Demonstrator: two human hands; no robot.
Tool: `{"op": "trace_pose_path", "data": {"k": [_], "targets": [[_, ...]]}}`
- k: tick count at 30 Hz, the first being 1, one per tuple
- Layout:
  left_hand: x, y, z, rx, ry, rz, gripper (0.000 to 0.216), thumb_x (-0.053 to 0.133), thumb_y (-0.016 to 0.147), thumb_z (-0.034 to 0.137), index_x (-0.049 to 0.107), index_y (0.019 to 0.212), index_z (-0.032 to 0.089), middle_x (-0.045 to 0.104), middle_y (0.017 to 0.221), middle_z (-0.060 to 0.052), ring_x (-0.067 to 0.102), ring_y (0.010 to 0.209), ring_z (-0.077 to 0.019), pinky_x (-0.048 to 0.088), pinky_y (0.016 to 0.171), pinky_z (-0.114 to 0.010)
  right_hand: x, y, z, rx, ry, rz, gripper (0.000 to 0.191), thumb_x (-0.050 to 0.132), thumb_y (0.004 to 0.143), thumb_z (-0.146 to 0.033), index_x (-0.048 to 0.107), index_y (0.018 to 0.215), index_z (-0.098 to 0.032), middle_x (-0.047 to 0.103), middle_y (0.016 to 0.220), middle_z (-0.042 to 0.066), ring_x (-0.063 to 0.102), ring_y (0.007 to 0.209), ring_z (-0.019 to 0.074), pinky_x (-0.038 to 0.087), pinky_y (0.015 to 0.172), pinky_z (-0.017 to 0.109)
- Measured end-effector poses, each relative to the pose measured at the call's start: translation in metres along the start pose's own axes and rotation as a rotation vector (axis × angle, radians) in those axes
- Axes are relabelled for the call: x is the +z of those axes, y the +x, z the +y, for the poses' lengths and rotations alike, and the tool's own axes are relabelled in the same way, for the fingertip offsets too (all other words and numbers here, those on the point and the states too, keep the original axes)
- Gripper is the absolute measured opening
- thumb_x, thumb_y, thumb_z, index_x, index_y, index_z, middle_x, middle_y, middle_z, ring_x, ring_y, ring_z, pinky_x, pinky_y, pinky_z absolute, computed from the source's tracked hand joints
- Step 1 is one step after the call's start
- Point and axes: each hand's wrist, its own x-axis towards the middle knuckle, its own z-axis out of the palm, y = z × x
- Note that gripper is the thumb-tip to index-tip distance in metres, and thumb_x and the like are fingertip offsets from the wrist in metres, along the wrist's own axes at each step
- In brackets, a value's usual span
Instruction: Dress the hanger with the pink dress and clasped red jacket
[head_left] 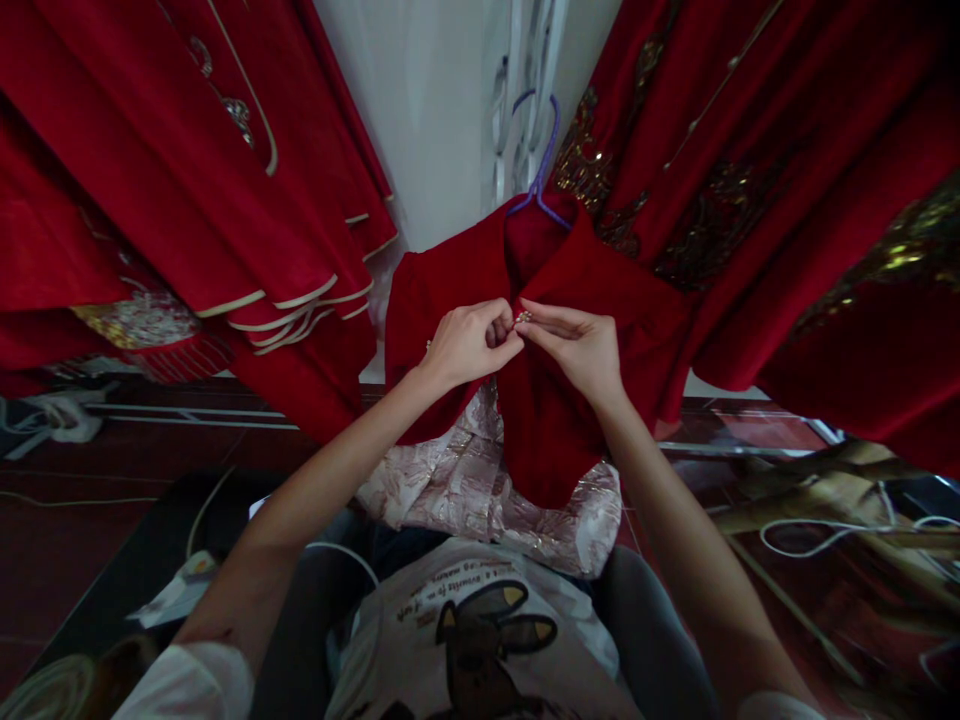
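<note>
A red velvet jacket [570, 400] hangs in front of me on a purple hanger [541, 170], with a pale brocade skirt [465, 490] showing below it. My left hand [465, 345] and my right hand [577, 345] meet at the jacket's front opening. Both pinch a small metallic fastener [522, 317] between fingertips, with the red cloth gathered under the fingers. The fastener is mostly hidden by my fingers.
More red embroidered garments [187, 180] hang at the left, and gold-sequined garments [750, 180] at the right. A white wall [435, 120] stands behind. White cables [825, 535] lie on the dark floor at right, and a black surface [157, 560] with a cable at lower left.
</note>
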Motion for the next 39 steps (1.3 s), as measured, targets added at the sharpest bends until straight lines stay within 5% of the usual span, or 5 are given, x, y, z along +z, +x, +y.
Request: {"op": "trace_pose_path", "data": {"k": [14,20,25,30,39], "targets": [[0.001,-0.005,0.004,0.187,0.285,-0.020,0.010,0.053,0.091,0.023,0.062,0.090,0.018,0.065,0.084,-0.003,0.063,0.077,-0.0143,0.044,0.062,-0.023,0.006,0.000,0.005,-0.038,-0.088,0.053,0.025,0.074,0.066,-0.019,0.065,0.089,-0.018,0.071,0.087,0.001,0.068,0.079,0.0131,0.059,0.078,0.027],[0.031,-0.021,-0.006,-0.150,-0.230,0.322,0.021,0.060,0.091,0.039,0.056,0.090,0.019,0.066,0.083,-0.001,0.063,0.071,-0.0094,0.049,0.066,-0.020,0.010,-0.014,0.019,-0.152,-0.053,0.008,0.038,0.068,0.077,-0.031,0.053,0.111,-0.025,0.063,0.104,0.003,0.065,0.092,0.0153,0.057,0.085,0.030],[0.035,-0.030,-0.007,-0.276,-0.544,0.162,0.025,0.053,0.094,0.044,0.059,0.099,0.019,0.069,0.096,-0.005,0.066,0.082,-0.0116,0.054,0.065,-0.020,0.004,-0.047,0.036,-0.179,-0.316,-0.085,0.084,0.070,0.074,-0.027,0.027,0.146,-0.029,0.048,0.136,0.011,0.061,0.102,0.0198,0.057,0.085,0.035],[0.029,-0.041,-0.004,-0.383,-0.666,0.088,0.032,0.051,0.094,0.050,0.056,0.106,0.021,0.066,0.102,-0.006,0.067,0.080,-0.0116,0.059,0.063,-0.022,-0.015,-0.055,0.052,0.009,-0.536,-0.132,0.076,0.057,0.076,-0.016,0.028,0.146,-0.024,0.064,0.097,0.004,0.059,0.064,0.0138,0.054,0.061,0.030],[0.028,-0.062,0.005,-0.465,-0.738,0.060,0.036,0.045,0.097,0.051,0.054,0.110,0.019,0.065,0.111,-0.010,0.068,0.091,-0.0154,0.061,0.068,-0.026,0.011,-0.069,0.073,-0.251,-0.713,-0.093,0.103,0.074,0.067,-0.022,0.016,0.151,-0.015,0.033,0.149,0.022,0.037,0.139,0.0341,0.042,0.109,0.052]]}}
